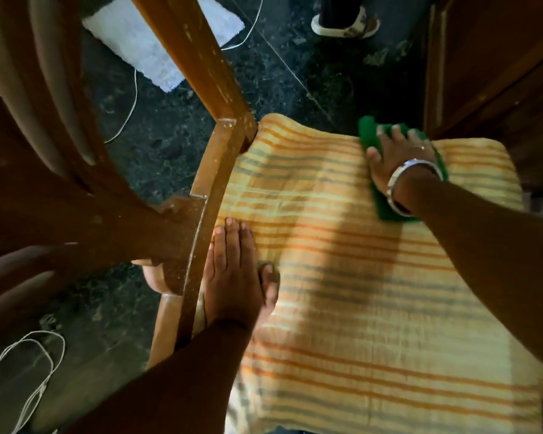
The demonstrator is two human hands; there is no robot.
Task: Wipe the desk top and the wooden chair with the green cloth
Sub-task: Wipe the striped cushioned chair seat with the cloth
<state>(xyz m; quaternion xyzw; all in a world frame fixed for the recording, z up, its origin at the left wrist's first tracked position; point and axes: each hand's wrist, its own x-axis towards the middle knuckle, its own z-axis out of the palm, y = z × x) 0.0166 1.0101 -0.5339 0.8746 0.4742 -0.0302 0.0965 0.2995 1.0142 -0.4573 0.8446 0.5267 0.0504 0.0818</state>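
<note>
The wooden chair (213, 170) fills the left and middle of the head view, its back slats at the left and its seat covered by a yellow cushion with orange and grey stripes (373, 292). At the cushion's far right corner lies the green cloth (370, 128), pressed flat under my right hand (398, 158), which wears a silver bangle. My left hand (235, 274) rests flat on the cushion's left edge beside the chair frame, fingers together, holding nothing. The desk top is not in view.
Dark wooden furniture (489, 73) stands close at the right. The floor is dark stone with a white mat (157, 36) at the top, thin white cords (22, 364) at the left, and another person's slippered foot (345, 23) at the top.
</note>
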